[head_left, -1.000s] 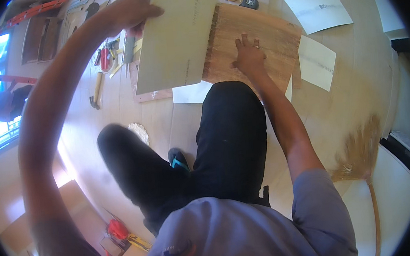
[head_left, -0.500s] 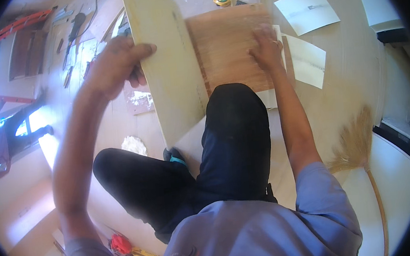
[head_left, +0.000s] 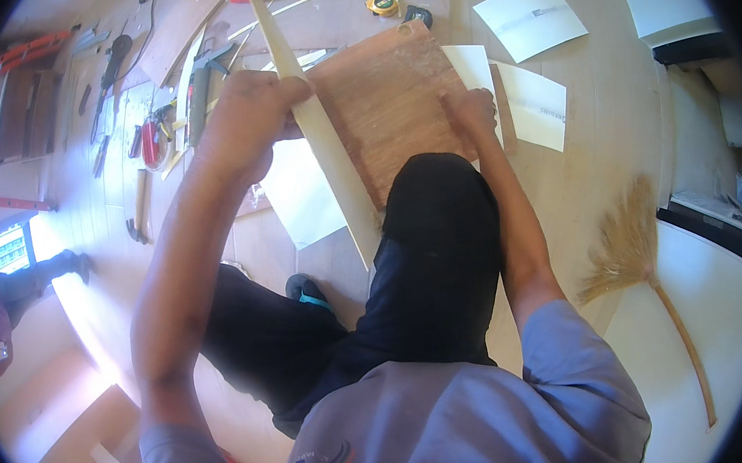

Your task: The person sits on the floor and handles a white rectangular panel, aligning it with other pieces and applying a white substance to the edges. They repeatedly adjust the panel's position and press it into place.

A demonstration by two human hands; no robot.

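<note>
My left hand (head_left: 253,118) is closed on the upper edge of a pale board (head_left: 325,134), which stands on its edge and shows almost edge-on. To its right, a brown plywood board (head_left: 388,98) lies tilted in front of my raised knee, with a small hole near its far corner. The two boards meet along the brown one's left side; whether they are joined I cannot tell. My right hand (head_left: 472,117) grips the brown board's right edge, its fingertips partly hidden.
White sheets (head_left: 529,24) lie right and under the boards. A tape measure (head_left: 384,5), a hammer (head_left: 139,208) and several other tools are spread on the floor (head_left: 617,113). A straw broom (head_left: 626,244) rests at right. Another person's arm (head_left: 39,271) shows at far left.
The pale board has turned from showing its broad face to nearly edge-on. The brown board has rotated, and my right hand has moved from its face to its right edge.
</note>
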